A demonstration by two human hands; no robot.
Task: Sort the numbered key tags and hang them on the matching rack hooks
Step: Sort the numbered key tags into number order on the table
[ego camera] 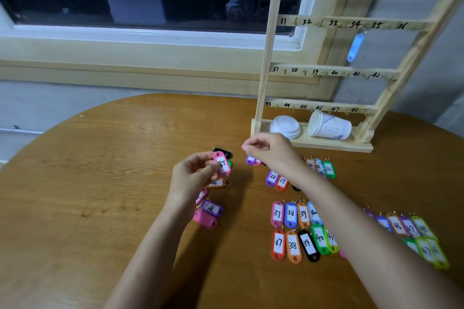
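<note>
Pink plastic key tag (221, 164), white label, numeral unreadable. Head view: held upright, long axis pointing toward the pale wooden hook rack (269, 57), in front and to the left of the rack's base. Left hand (193, 175) pinches it between thumb and fingers. Right hand (272, 153) is nearer the rack, with the tag just left of and below its fingertips, which are pressed together; whether they hold anything cannot be told. Sorted tag rows (291, 216) lie in front of the rack.

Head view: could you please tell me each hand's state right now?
Left hand: holding the pink tag.
Right hand: cannot be told whether it pinches anything.
</note>
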